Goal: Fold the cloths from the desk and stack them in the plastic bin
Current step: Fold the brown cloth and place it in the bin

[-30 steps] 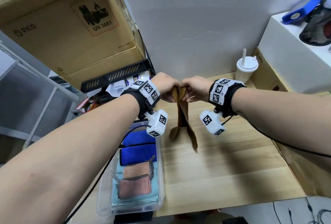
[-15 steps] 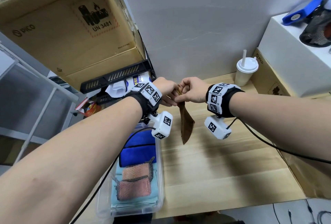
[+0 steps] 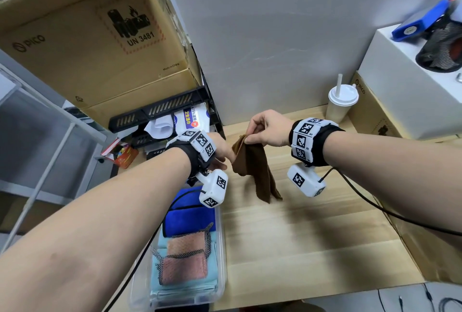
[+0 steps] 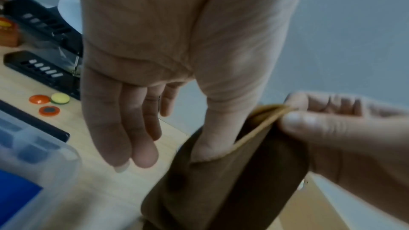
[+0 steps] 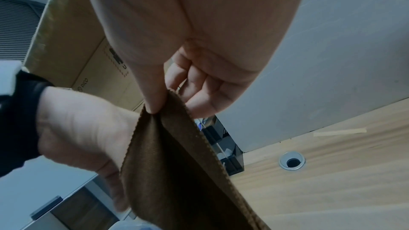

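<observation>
A brown cloth [image 3: 257, 171] hangs folded above the wooden desk [image 3: 300, 236]. My right hand [image 3: 250, 138] pinches its upper corners between thumb and forefinger, as the right wrist view shows [image 5: 175, 104]. My left hand [image 3: 222, 154] is just left of the cloth with its fingers [image 4: 124, 128] straight and pointing down. Its thumb is slipped inside the cloth's fold [image 4: 221, 190]. The clear plastic bin [image 3: 222, 261] sits at the desk's left front. It holds folded blue cloths [image 3: 190, 219], a teal cloth [image 3: 185, 289] and a pink mesh cloth [image 3: 185, 261].
A white lidded cup [image 3: 341, 104] with a straw stands at the back right, beside a cardboard box [image 3: 372, 114] and a white box [image 3: 412, 74]. A large cardboard box [image 3: 87, 37] sits on a black rack [image 3: 160, 109] at the back left. Round magnets [image 4: 49, 102] lie beyond the bin.
Both hands were pinching the cloth's top together. My left hand has let go and dropped to the left, its thumb now in the fold. The right hand keeps the top.
</observation>
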{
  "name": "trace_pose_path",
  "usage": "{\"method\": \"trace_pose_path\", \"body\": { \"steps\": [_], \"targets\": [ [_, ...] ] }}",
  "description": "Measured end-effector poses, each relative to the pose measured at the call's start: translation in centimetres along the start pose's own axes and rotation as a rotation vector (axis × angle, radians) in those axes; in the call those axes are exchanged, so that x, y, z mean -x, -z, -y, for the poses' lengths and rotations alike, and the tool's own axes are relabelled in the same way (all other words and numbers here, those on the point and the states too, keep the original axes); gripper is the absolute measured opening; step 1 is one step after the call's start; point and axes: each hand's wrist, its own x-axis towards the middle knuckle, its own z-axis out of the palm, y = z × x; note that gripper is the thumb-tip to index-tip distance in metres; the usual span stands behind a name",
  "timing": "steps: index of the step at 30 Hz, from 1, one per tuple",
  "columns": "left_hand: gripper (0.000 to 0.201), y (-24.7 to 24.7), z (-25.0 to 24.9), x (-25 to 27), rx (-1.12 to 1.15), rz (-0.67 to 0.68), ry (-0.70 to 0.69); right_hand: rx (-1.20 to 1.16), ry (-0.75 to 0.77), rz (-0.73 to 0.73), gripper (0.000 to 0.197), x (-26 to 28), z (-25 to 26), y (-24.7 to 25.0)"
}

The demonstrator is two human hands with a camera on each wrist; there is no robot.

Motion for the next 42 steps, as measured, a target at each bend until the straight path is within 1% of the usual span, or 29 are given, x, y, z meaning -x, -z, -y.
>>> {"method": "trace_pose_path", "body": {
  "steps": [2, 3, 5, 6, 7, 8, 10, 12, 14, 16, 18, 20, 21, 23, 24, 27, 28, 31, 33, 37, 39, 41, 42],
  "targets": [
    [0.039, -0.4, 0.4, -0.2, -0.085, 0.019, 0.018, -0.002, 0.012, 0.002, 0.018, -0.2, 0.1, 0.3],
    [0.035, -0.5, 0.6, -0.4, -0.123, 0.015, 0.025, -0.001, 0.023, 0.013, 0.019, -0.2, 0.2, 0.4],
    [0.013, -0.6, 0.7, -0.4, -0.199, -0.014, 0.01, 0.004, 0.03, 0.051, 0.02, -0.4, 0.2, 0.3],
    [0.011, -0.5, 0.7, -0.5, -0.22, -0.036, -0.017, 0.01, 0.026, 0.062, 0.019, -0.5, 0.0, 0.3],
    [0.016, -0.4, 0.6, -0.8, -0.219, -0.068, -0.041, 0.022, 0.021, 0.059, 0.02, -0.6, -0.1, 0.2],
    [0.019, -0.1, 0.3, -1.0, -0.197, -0.108, -0.057, 0.04, 0.011, 0.047, 0.021, -0.6, -0.3, 0.3],
    [0.018, 0.3, -0.2, -1.2, -0.099, -0.174, -0.048, 0.064, -0.015, 0.026, 0.023, -0.5, -0.6, 0.6],
    [0.017, 0.6, -0.7, -1.2, 0.009, -0.201, 0.008, 0.083, -0.03, 0.018, 0.022, -0.3, -0.8, 1.0],
    [0.019, 0.8, -1.1, -1.4, 0.062, -0.217, 0.01, 0.112, -0.022, 0.017, 0.021, -0.3, -1.0, 1.2],
    [0.016, 0.8, -1.3, -1.4, 0.063, -0.239, -0.034, 0.149, 0.001, 0.028, 0.024, -0.3, -1.1, 1.2],
    [0.017, 0.8, -1.4, -1.5, 0.099, -0.307, -0.096, 0.209, 0.035, 0.021, 0.024, -0.3, -1.2, 1.2],
    [0.015, 1.1, -1.3, -2.0, 0.103, -0.375, -0.171, 0.29, 0.083, 0.006, 0.021, -0.1, -1.1, 1.2],
    [0.01, 1.2, -1.2, -2.2, 0.073, -0.403, -0.213, 0.341, 0.104, 0.012, 0.019, 0.0, -1.0, 1.3],
    [0.002, 1.6, -0.8, -2.2, 0.044, -0.437, -0.252, 0.435, 0.121, 0.045, 0.014, 0.2, -0.9, 1.2],
    [0.006, 1.7, -0.8, -2.1, 0.037, -0.456, -0.263, 0.459, 0.11, 0.054, 0.013, 0.3, -0.9, 1.2],
    [0.018, 2.2, -1.3, -1.7, 0.012, -0.463, -0.279, 0.47, 0.053, -0.003, 0.014, 0.1, -1.2, 1.4],
    [0.018, 2.2, -1.5, -1.5, 0.01, -0.47, -0.286, 0.472, 0.045, -0.025, 0.015, 0.1, -1.3, 1.6],
    [0.02, 2.5, -1.9, -1.2, -0.023, -0.547, -0.327, 0.54, 0.039, -0.07, 0.016, 0.2, -1.2, 2.1],
    [0.021, 2.7, -2.0, -0.8, -0.005, -0.563, -0.349, 0.575, 0.043, -0.114, 0.014, 0.3, -0.8, 2.6],
    [0.019, 3.7, -2.7, -0.2, 0.065, -0.597, -0.382, 0.579, 0.067, -0.236, 0.016, 0.1, 0.4, 3.7],
    [0.015, 4.4, -3.1, 0.0, 0.155, -0.569, -0.366, 0.554, 0.08, -0.284, 0.017, 0.0, 1.0, 4.2],
    [0.007, 5.0, -3.7, 0.3, 0.284, -0.526, -0.332, 0.535, 0.087, -0.289, 0.017, 0.0, 1.2, 4.7],
    [0.01, 5.2, -3.8, 0.5, 0.34, -0.519, -0.318, 0.525, 0.09, -0.286, 0.017, 0.0, 1.3, 4.8]
  ]
}}
